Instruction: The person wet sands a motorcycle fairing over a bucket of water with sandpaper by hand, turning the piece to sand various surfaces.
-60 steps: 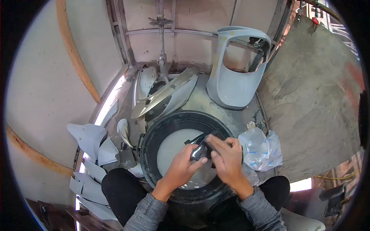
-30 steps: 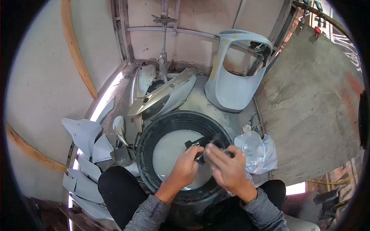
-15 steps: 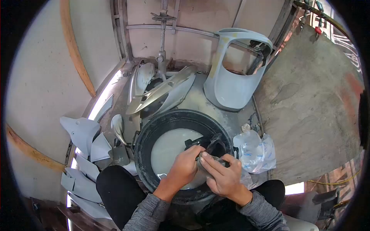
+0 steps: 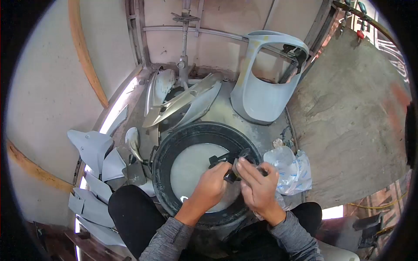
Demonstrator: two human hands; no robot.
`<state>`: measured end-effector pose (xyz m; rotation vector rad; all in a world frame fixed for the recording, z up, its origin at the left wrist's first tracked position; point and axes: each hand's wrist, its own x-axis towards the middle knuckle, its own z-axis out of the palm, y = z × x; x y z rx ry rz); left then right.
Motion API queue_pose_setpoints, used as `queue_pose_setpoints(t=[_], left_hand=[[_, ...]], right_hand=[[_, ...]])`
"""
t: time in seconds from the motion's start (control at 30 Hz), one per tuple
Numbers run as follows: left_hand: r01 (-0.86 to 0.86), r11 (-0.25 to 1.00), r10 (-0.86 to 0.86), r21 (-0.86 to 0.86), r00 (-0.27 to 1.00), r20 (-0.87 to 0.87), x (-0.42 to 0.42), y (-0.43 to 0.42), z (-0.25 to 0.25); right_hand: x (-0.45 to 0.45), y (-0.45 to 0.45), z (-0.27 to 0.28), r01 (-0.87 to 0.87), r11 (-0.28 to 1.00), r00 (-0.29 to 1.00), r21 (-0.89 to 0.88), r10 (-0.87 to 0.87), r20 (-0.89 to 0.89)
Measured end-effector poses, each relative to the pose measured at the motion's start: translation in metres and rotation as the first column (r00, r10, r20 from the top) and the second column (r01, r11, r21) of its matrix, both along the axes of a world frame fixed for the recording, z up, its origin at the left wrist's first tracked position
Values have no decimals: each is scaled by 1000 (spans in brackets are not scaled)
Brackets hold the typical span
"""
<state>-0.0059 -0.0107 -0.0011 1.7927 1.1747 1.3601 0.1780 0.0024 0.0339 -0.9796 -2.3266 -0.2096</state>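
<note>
The black part (image 4: 222, 159) is located above the tub (image 4: 160, 178), between your two hands. Its surface is dark and glossy, with pale highlights where light strikes it. Its outline is irregular: a narrow, angular end projects toward the left side of the view, and a broader, curved section lies beyond your fingertips. Your fingers cover the near section, so its full shape cannot be determined.

Your left hand (image 4: 210, 186) grips the part narrowly, thumb and curled fingers closed on its near side. Your right hand (image 4: 257, 188) is partly closed, fingers extended together along the opposite side. A small greyish edge (image 4: 236, 165) shows at the right fingertips; whether it is a separate piece cannot be determined.

The tub is round and black and contains cloudy, whitish liquid (image 4: 188, 167). A clear plastic bag (image 4: 292, 172) with blue print lies just beside it, on the right side of the view.
</note>
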Motion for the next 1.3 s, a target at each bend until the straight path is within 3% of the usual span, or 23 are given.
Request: queue_pose_setpoints(t=[0.1, 0.17, 0.27, 0.37, 0.47, 0.53, 0.7, 0.8, 0.9, 1.0, 1.07, 1.17, 1.27, 1.3], left_hand=[[4, 1000, -4, -25, 1000, 0, 1, 0, 1], [-12, 1000, 12, 6, 1000, -28, 0, 0, -3], [-8, 1000, 8, -11, 1000, 12, 2, -1, -4], [-2, 999, 0, -52, 1000, -21, 0, 0, -3], [10, 998, -11, -61, 1000, -16, -2, 0, -3], [23, 999, -23, -44, 1000, -3, -1, 2, -2], [30, 999, -30, -42, 1000, 10, 0, 0, -3], [13, 999, -14, 38, 1000, 18, 1, 3, -8], [10, 1000, -11, -25, 1000, -26, 4, 2, -8], [31, 998, -33, 52, 998, 55, 4, 1, -8], [43, 998, -43, -34, 999, -13, 3, 0, -10], [17, 993, -25, 113, 997, 72, 9, 3, -10], [73, 994, -71, -85, 997, 35, 6, 1, -12], [46, 999, -46, -19, 999, 23, 8, 2, -14]], right_hand=[[-2, -6, -12, -65, 998, 998, 0, 65, -23], [0, -6, -11, -86, 991, 994, -100, 79, -71], [2, 3, -6, 59, 998, 998, 23, -59, -16], [2, -13, -4, -27, 999, 1000, 29, 27, 0], [-3, -5, -2, 15, 1000, 1000, 13, -15, -24], [-5, -20, -6, -86, 996, 996, 26, 86, 11], [-2, -3, -7, -14, 998, 1000, 65, 13, 11], [-1, -16, -5, -64, 997, 998, -54, 63, -13], [-4, -4, -1, -7, 1000, 999, -17, 6, -32], [-4, -24, -4, -78, 994, 997, -74, 76, -30], [1, -3, -8, 40, 999, 999, -2, -40, -28], [-10, -19, 0, -64, 995, 997, -74, 60, -56], [1, -1, -7, 23, 1000, 999, 21, -22, -49], [-2, -4, -5, 39, 999, 998, 19, -38, -40]])
